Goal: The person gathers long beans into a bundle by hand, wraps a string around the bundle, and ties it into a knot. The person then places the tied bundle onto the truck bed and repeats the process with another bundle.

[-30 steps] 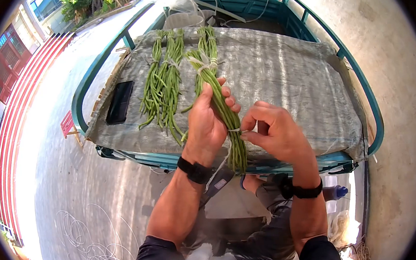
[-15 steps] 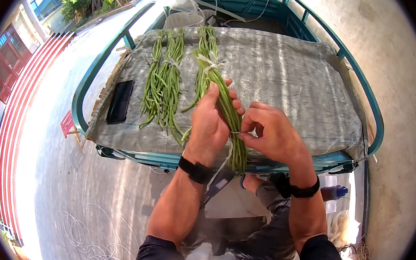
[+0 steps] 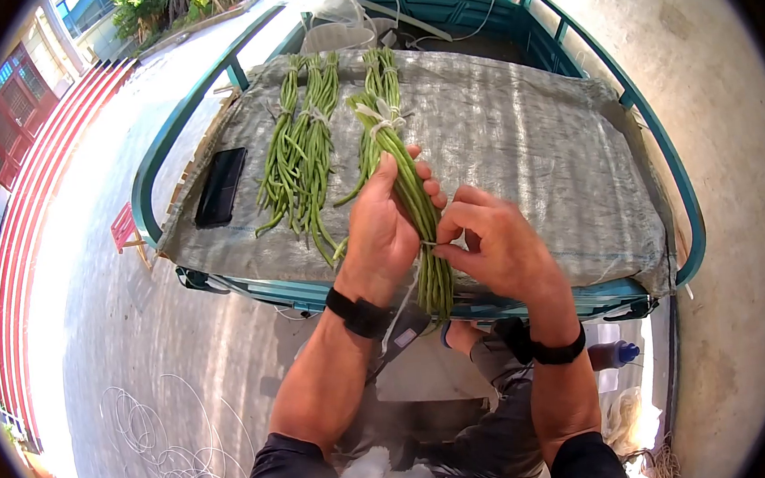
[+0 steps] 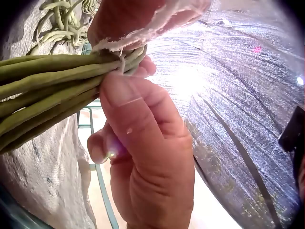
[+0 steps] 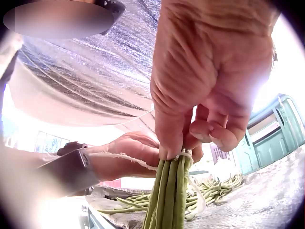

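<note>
1. Head view: a bundle of long beans (image 3: 397, 161) is held over the near edge of the cart bed and tilted away from the person. The left hand (image 3: 380, 232) has its grip wrapped round the middle of the bundle.
2. A thin string (image 3: 428, 243) is pinched against the bundle's lower part by the right hand (image 3: 496, 248), its grip narrow between thumb and forefinger.
3. The upper end is already bound with a pale strip (image 3: 379, 118). The lower tie is judged unfinished, since the string is held only by fingers.
4. Tied bundles (image 3: 300, 156) lie on the woven sacking (image 3: 527, 138), left of the hands.
5. A wide stretch of sacking lies to the right. The bed is bounded by a teal rail (image 3: 681, 206), and a black tray (image 3: 221, 187) sits near the left edge.
</note>
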Demonstrator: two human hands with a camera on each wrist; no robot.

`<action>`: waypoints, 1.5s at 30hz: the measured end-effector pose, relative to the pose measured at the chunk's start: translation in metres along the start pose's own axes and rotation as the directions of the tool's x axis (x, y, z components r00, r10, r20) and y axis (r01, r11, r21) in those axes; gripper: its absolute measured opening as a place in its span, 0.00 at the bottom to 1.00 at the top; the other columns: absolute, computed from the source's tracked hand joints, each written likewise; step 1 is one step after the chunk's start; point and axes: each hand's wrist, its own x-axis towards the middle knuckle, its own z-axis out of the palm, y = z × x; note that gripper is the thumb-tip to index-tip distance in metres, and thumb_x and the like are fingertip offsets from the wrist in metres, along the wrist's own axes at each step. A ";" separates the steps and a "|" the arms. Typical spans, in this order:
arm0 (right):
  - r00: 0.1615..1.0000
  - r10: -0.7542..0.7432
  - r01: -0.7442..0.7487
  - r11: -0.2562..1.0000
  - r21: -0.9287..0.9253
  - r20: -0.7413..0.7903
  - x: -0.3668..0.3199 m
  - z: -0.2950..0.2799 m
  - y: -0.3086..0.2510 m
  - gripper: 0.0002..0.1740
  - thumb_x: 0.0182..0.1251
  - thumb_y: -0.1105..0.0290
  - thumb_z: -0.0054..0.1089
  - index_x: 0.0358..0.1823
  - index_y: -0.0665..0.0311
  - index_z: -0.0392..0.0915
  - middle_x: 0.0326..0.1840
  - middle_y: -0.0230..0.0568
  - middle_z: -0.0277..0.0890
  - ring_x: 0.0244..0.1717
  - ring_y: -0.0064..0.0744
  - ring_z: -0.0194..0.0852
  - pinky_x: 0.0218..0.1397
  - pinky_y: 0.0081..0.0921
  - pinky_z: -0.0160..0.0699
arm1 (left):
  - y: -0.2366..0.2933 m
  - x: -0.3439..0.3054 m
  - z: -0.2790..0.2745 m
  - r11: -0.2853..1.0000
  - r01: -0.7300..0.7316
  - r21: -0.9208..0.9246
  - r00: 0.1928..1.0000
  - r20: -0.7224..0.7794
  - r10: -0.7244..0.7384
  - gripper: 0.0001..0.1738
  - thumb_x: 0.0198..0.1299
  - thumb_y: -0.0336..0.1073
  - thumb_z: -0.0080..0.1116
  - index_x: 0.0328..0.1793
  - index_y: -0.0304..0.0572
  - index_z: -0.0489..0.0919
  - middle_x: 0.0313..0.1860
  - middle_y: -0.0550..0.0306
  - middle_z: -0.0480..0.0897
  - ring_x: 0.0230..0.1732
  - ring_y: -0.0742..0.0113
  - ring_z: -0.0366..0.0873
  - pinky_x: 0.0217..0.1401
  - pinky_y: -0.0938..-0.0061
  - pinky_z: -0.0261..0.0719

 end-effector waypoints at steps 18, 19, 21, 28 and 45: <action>0.710 0.508 0.137 0.580 0.803 -0.488 -0.019 -0.060 0.037 0.08 0.80 0.73 0.61 0.55 0.64 0.75 0.32 0.38 0.82 0.22 0.23 0.76 0.23 0.21 0.76 | -0.001 -0.015 0.030 0.949 0.029 0.314 1.000 -0.012 -0.027 0.27 0.86 0.59 0.45 0.69 0.44 0.74 0.34 0.62 0.74 0.31 0.71 0.70 0.35 0.73 0.69; 0.693 0.516 0.119 0.608 0.785 -0.504 -0.022 -0.061 0.042 0.08 0.80 0.73 0.61 0.55 0.63 0.75 0.32 0.37 0.82 0.22 0.23 0.76 0.24 0.21 0.76 | -0.002 -0.015 0.031 0.947 0.022 0.321 1.000 0.006 -0.025 0.28 0.86 0.60 0.44 0.70 0.44 0.74 0.33 0.63 0.73 0.31 0.71 0.70 0.35 0.73 0.68; 0.659 0.528 0.079 0.659 0.748 -0.535 -0.024 -0.062 0.044 0.08 0.79 0.74 0.60 0.55 0.61 0.77 0.33 0.36 0.80 0.23 0.22 0.75 0.24 0.20 0.74 | -0.004 -0.016 0.033 0.950 0.056 0.306 0.997 0.034 -0.070 0.28 0.86 0.61 0.43 0.68 0.45 0.74 0.32 0.63 0.72 0.30 0.71 0.69 0.34 0.72 0.69; 0.707 0.449 0.082 0.716 0.694 -0.547 -0.016 -0.056 0.028 0.04 0.78 0.74 0.61 0.50 0.63 0.80 0.37 0.34 0.81 0.32 0.20 0.78 0.32 0.21 0.77 | -0.013 -0.018 0.040 0.924 0.225 0.310 0.972 -0.011 -0.233 0.24 0.86 0.57 0.44 0.60 0.44 0.78 0.36 0.63 0.77 0.33 0.69 0.77 0.37 0.71 0.76; 0.814 0.341 -0.104 0.883 0.458 -0.471 -0.009 -0.038 0.014 0.09 0.76 0.71 0.72 0.40 0.66 0.79 0.31 0.22 0.76 0.31 0.09 0.67 0.32 0.14 0.65 | -0.040 -0.030 0.047 0.685 0.163 0.710 0.962 0.038 -0.269 0.28 0.84 0.62 0.48 0.60 0.45 0.79 0.33 0.68 0.73 0.29 0.79 0.69 0.31 0.80 0.71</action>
